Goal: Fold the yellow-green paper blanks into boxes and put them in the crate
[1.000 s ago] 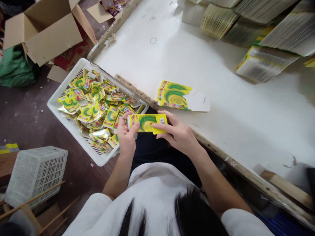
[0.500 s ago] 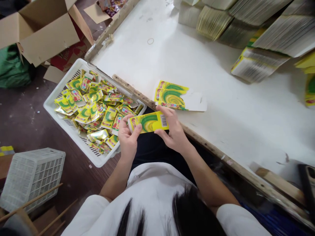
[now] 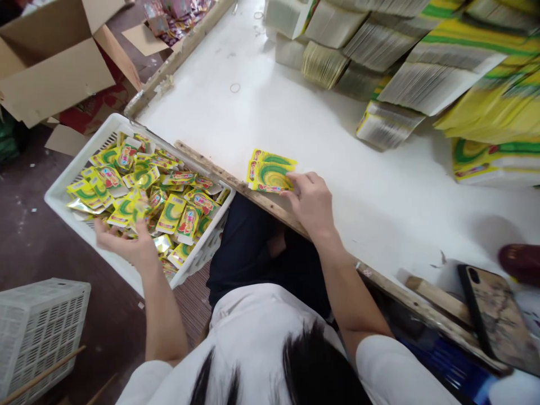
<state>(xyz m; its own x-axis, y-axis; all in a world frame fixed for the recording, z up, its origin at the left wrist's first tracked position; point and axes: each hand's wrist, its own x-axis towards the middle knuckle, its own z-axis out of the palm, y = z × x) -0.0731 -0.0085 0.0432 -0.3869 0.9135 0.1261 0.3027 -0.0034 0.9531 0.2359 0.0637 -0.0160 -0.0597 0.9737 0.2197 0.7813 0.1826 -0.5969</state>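
Head view, left fingers (image 3: 111, 242) spread over packets (image 3: 171, 214) in basket (image 3: 77, 161); right fingers (image 3: 302, 180) touching cartons (image 3: 271, 173), grip unclear

small packets (image 3: 171, 214) at left: yellow, with green swirls and red accents. basket (image 3: 158, 284): white. tabletop (image 3: 202, 107): white. phone case (image 3: 502, 315), lower right: tan with a dark branch pattern, black edge. trousers (image 3: 248, 242), lower centre: dark navy.

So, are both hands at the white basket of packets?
No, the left hand is over the white basket, but the right hand is at the yellow-green cartons on the white table.
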